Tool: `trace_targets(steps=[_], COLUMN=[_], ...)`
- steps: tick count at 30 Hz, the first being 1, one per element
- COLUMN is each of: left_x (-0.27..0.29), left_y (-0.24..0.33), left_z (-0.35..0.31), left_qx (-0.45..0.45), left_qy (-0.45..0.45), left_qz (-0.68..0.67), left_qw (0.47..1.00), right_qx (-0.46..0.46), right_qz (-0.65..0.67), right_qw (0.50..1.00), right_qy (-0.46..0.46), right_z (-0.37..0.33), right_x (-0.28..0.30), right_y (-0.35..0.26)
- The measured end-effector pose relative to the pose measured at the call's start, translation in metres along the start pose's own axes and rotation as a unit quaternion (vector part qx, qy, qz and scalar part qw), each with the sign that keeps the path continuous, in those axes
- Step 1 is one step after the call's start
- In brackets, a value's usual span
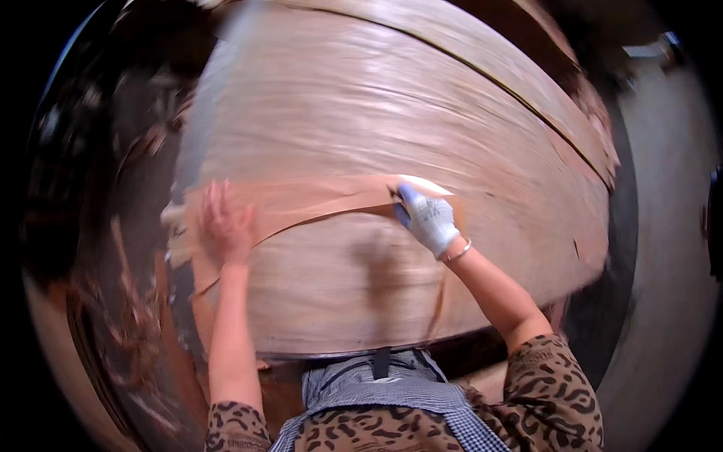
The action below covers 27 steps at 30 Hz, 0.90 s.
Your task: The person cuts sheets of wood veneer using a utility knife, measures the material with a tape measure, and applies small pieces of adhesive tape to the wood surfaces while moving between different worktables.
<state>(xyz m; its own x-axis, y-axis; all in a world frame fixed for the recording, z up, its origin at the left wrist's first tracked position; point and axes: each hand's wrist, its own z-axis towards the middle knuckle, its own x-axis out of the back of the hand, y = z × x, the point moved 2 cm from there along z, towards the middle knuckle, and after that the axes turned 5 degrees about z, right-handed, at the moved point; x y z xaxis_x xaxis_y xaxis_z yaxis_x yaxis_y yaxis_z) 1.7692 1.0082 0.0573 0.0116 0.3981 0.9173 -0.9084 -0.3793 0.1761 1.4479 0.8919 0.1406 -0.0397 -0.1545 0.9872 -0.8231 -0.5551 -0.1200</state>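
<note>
Pale wood sheet [392,279] fills the middle of the scene, a dark seam [482,71] curving across its far side; scraps [135,324] litter the left, and grey floor [666,248] shows at the right. An orange-brown strip [324,202] lies across the near half of the sheet, running from the left edge to the right hand [431,222]; the bare left hand [227,222] presses flat on the strip's left end, its grip released, fingers spread; the right hand, in a white-and-blue glove, has its grip closed on a small dark tool [394,194], kind unclear, at the strip's right part.
</note>
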Motion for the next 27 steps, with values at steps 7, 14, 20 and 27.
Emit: trace_targets(steps=[7,14,20,27], left_x=[-0.011,-0.007,-0.004,0.086], left_y=[0.018,0.014,0.004,-0.002], left_z=[0.0,-0.007,0.012,-0.032], left_qx=[-0.2,-0.273,-0.153,-0.202], left_qy=[0.003,-0.01,-0.322,-0.311], left_qz=[-0.116,-0.052,0.005,0.067], left_qw=[0.973,0.961,0.934,0.926], right_qx=[-0.176,0.109,0.075,-0.008], right_qz=[0.206,0.251,0.3,0.33], right_qw=[0.952,0.944,0.945,0.927], right_qy=[-0.14,0.182,0.108,0.175], right_z=[0.014,-0.153,-0.201,-0.262], right_x=[0.013,0.054,0.051,0.063], right_y=[0.061,-0.076,-0.114,-0.059])
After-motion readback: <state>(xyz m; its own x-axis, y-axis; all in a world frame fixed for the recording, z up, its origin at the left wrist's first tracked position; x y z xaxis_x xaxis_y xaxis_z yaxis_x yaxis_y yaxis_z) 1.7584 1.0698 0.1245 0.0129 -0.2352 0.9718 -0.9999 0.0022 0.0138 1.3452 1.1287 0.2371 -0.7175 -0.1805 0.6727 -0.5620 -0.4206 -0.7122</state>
